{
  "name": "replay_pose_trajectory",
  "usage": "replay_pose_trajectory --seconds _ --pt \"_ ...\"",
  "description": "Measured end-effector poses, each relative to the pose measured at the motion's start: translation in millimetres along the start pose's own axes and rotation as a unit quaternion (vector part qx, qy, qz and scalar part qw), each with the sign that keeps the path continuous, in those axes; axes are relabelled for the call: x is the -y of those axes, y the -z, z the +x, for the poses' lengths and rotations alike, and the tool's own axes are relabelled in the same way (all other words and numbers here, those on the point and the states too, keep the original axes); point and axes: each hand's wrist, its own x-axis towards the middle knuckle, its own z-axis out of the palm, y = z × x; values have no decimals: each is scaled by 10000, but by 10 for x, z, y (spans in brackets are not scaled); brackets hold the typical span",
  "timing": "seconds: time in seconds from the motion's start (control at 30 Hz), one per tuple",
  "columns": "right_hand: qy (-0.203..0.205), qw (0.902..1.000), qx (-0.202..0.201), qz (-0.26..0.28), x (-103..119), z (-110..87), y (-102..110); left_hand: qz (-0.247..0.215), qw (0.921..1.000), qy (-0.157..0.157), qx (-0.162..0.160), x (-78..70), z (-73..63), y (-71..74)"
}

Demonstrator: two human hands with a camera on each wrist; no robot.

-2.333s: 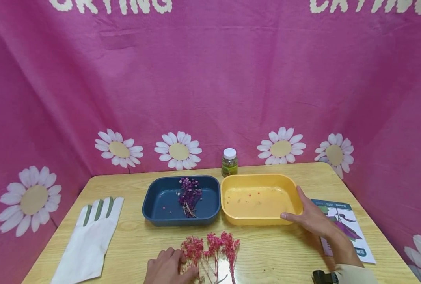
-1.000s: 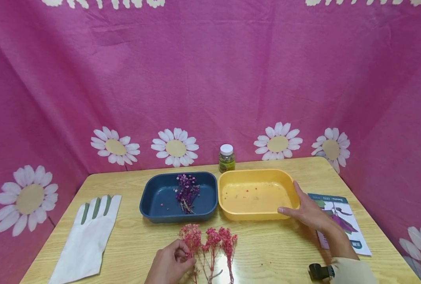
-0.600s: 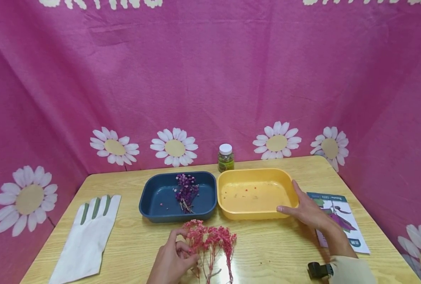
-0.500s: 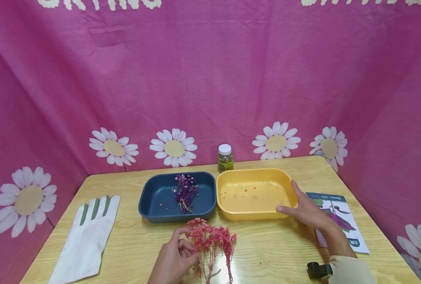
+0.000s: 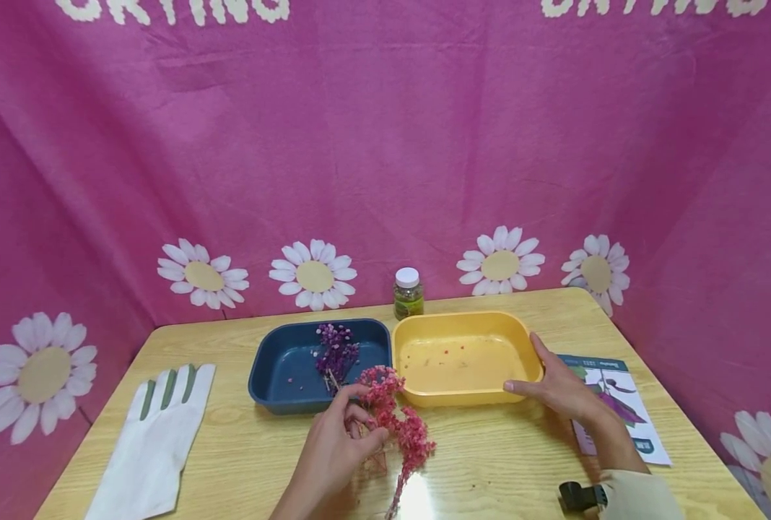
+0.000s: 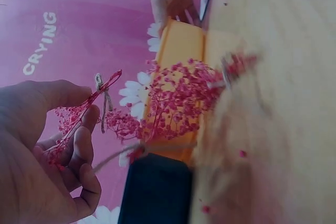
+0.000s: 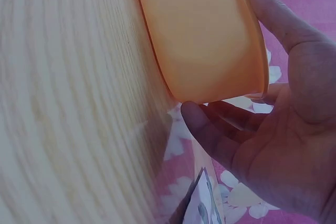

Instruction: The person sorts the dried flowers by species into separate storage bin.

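Observation:
My left hand (image 5: pixel 333 444) pinches a sprig of dried pink flowers (image 5: pixel 382 386) by its stems between thumb and fingers, raised over the table in front of the trays. More pink blossoms (image 6: pixel 178 98) hang beside the hand in the left wrist view, with twine (image 6: pixel 105 98) around some of the stems; their lower parts are blurred. My right hand (image 5: pixel 561 390) grips the right end of the yellow tray (image 5: pixel 483 372), thumb at its front rim and fingers around the end. A few small pink bits lie inside that tray.
Left of the yellow tray stands a dark blue tray (image 5: pixel 281 401) with dried purple flowers (image 5: pixel 336 350). A lidded jar (image 5: pixel 408 295) is behind them. A white glove (image 5: pixel 151 448) lies at left, a printed packet (image 5: pixel 619 404) at right. A pink daisy curtain surrounds the table.
My left hand has taken hold of the pink flowers and lifted them, moving up and right toward the trays. My right hand stays at the yellow tray.

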Motion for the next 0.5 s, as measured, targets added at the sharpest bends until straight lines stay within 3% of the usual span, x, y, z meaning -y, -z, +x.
replay_pose_trajectory --seconds 0.3,0.5 --pt "-103 9999 25 81 -3 -7 4 -63 9992 -249 -321 -166 106 34" --pt "-213 9997 53 51 6 -4 11 -424 9989 -182 -127 -203 65 72"
